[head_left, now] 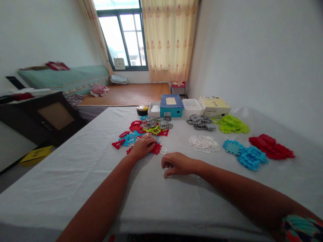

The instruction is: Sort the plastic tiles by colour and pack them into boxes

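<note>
My left hand (143,147) rests on a mixed pile of plastic building pieces, its fingers bent together over it; whatever lies under the fingertips is hidden. Around it are red pieces (117,144), blue pieces (129,139), a lime green piece (154,130) and grey pieces (165,124). Closer to me, my right hand (178,163) is closed, thumb and fingers pinching a small white lattice window piece (166,172) at the tabletop. Another white window piece (163,151) lies between the two hands, beside the pile's edge.
Sorted piles lie to the right: white window pieces (204,144), grey (200,122), lime green (232,124), blue (252,158) and red (271,146). Along the far edge stand a blue box (171,106), a white tub (192,107), a yellow box (214,106) and a round black tin (142,110).
</note>
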The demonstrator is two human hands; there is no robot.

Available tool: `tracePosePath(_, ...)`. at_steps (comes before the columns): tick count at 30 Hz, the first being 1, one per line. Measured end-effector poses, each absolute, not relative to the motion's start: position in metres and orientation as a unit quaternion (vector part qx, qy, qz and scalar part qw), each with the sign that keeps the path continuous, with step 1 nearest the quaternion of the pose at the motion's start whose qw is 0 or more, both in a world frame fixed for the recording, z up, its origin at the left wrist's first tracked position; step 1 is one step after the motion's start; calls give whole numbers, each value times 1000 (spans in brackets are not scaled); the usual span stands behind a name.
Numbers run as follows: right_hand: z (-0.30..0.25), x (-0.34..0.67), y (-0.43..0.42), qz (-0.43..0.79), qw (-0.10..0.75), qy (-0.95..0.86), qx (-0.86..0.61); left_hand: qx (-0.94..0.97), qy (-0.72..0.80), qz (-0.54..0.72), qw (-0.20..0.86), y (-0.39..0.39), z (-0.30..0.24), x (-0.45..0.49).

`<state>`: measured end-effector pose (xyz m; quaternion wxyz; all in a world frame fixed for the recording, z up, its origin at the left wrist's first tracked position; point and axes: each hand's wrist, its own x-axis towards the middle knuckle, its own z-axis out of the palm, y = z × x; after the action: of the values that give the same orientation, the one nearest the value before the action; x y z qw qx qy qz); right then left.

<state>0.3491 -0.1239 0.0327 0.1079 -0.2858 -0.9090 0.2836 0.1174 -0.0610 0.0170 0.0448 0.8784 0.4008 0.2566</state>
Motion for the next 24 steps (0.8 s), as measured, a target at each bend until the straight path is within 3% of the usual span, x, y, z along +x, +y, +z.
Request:
tracePosePath(3,37,356,-119,365,91,-882,-283,876,404,260,48,-61,17,117)
tracePosePath(6,44,373,-104,369,112,-874,-297,877,399,263,50,-62,17,118)
tracePosePath(10,48,412,-70,269,125,-863,-410,878,398,259,51,-63,19,118)
tracePosePath(15,43,439,-50,56,127,-834,-535,879,400,254,47,-63,20,119)
tracePosePath(20,29,395,-76,78,218,-885,-405,879,403,252,37,-63,20,119)
tracePosePath(24,17,360,-96,49,186,-925,-328,874,416,251,28,-64,20,120)
